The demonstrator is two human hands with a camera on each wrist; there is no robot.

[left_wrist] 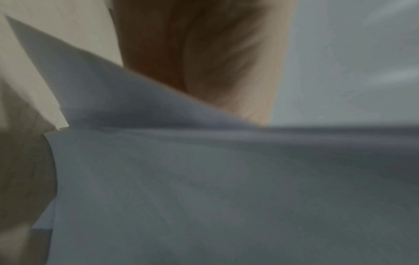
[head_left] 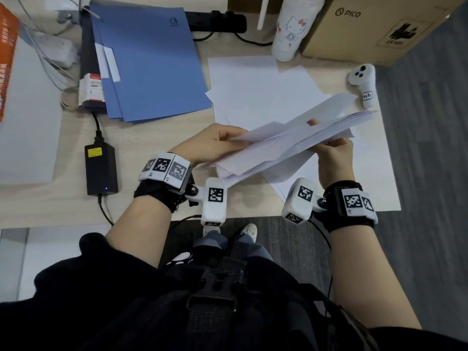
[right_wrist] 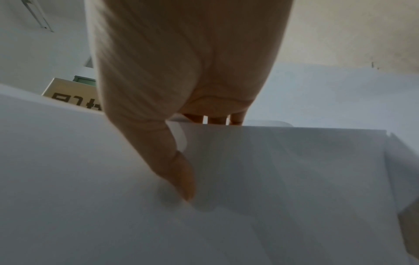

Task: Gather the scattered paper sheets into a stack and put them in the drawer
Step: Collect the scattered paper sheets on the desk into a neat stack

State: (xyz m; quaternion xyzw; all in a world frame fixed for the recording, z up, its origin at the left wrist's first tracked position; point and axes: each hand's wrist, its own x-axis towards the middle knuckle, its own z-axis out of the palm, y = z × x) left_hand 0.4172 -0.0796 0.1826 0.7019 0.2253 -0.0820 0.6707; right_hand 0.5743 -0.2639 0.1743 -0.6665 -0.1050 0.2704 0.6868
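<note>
paper sheets [head_left: 291, 143]: uneven bundle, mid-frame right of centre in the head view, lifted off the desk and tilted, far end fanned toward the right; edges not squared.
power adapter [head_left: 100, 171]: black brick, lower left of the desk, blue LED lit, cable running off the front edge.
blue folder [head_left: 149, 62]: upper left, flat, lying over a dark slab; a small red-and-white box at its left edge.
left hand [head_left: 210, 144]: centre of frame, fingers curled round the near-left end of the bundle, thumb on top. Left wrist view is blurred, only palm and paper readable.
loose sheets [head_left: 255, 89]: on the desk [head_left: 157, 138] behind and under the bundle, overlapping, upper centre-right.
bottle [head_left: 291, 29]: white, cartoon cat print, top centre-right, upright.
right hand [head_left: 334, 153]: right of centre, gripping the bundle's right side; right wrist view shows thumb [right_wrist: 179, 175] pressed on the top face, fingers going under the far edge.
cardboard box [head_left: 374, 24]: top right, "PICO" print.
controller [head_left: 363, 83]: white, right desk edge, just beyond the bundle's far corner, apart from it.
</note>
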